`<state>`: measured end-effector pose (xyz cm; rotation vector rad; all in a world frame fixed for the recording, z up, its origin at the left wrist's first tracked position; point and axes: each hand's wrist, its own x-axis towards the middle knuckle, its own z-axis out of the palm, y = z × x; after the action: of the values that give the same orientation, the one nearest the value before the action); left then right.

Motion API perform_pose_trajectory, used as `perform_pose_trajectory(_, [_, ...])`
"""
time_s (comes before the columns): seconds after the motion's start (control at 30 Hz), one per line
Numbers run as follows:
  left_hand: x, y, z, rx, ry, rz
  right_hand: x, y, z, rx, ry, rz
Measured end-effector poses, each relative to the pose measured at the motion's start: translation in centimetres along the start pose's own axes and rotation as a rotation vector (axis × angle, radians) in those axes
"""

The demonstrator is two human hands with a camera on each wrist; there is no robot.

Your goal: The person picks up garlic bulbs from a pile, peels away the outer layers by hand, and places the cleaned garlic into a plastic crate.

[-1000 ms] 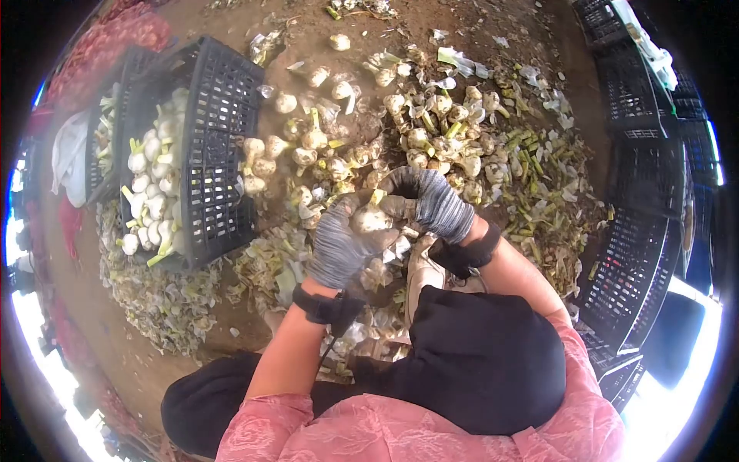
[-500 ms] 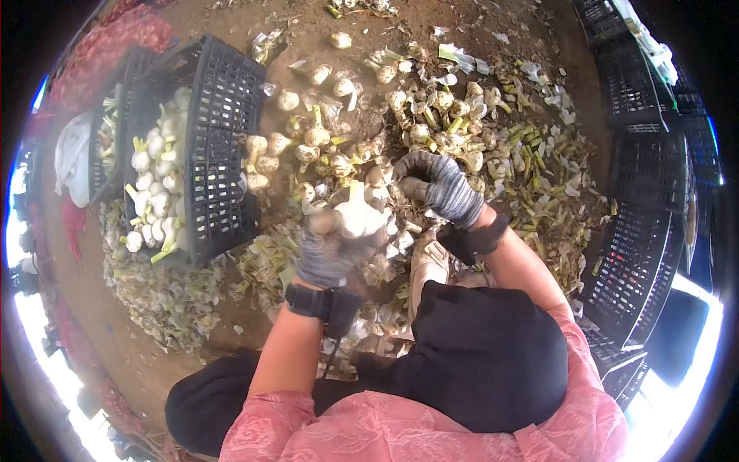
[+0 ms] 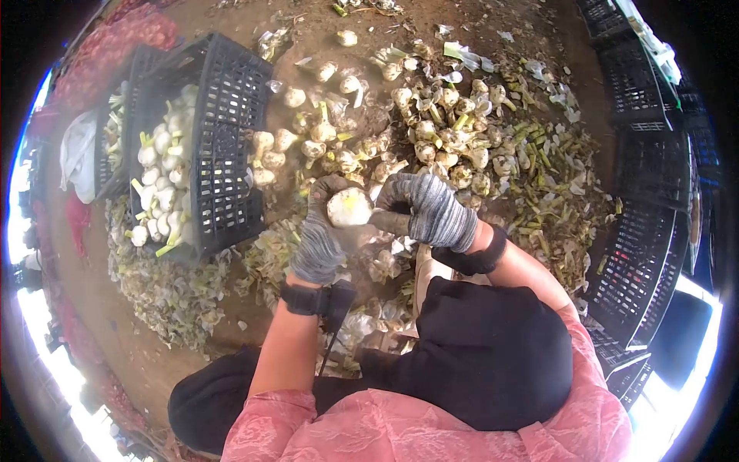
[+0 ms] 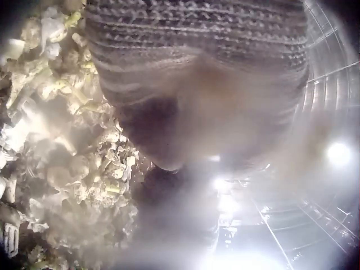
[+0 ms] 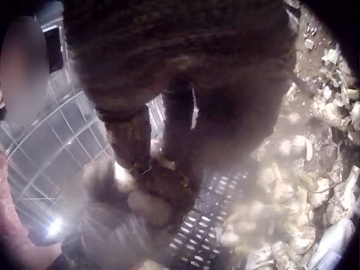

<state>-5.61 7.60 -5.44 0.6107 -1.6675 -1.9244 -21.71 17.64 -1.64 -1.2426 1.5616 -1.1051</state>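
Sitting in the curled left hand (image 3: 319, 235), off the crate (image 3: 229, 150)'s right edge, the garlic bulb (image 3: 349, 208) could slip to the floor (image 3: 566, 46) if the bent right hand (image 3: 435, 208), its hold impossible to tell, pushes too hard

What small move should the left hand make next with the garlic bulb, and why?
Perhaps the left hand should carry the held bulb toward the nearest black crate at left: it looks mostly white, and similar white bulbs lie in that crate.
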Motion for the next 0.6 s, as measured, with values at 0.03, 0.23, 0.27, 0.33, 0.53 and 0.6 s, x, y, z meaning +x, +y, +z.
perform_pose_trajectory(0.03, [-0.1, 0.6, 0.0, -0.121, -0.003, -0.134, -0.1, 0.1, 0.1, 0.035, 0.039, -0.044])
perform_pose_trajectory(0.23, [-0.7, 2.2, -0.3, -0.596, -0.023, -0.411, 0.0, 1.7, -0.1, 0.199, 0.239, 0.125])
perform_pose_trajectory(0.27, [-0.7, 2.1, -0.4, -0.667, -0.043, -0.385, 0.1, 1.8, -0.2, 0.196, 0.296, 0.150])
perform_pose_trajectory(0.33, [-0.9, 1.8, -0.8, -0.622, -0.041, -0.404, 0.1, 1.8, -0.3, 0.093, 0.283, 0.176])
perform_pose_trajectory(0.53, [-1.0, 1.9, -0.4, -0.357, -0.028, -0.353, -0.4, -0.7, -0.7, 0.124, 0.249, 0.112])
perform_pose_trajectory(0.6, [-0.8, 2.0, 0.0, -0.289, -0.041, -0.343, -0.2, -2.0, -0.9, -0.170, 0.204, -0.093])
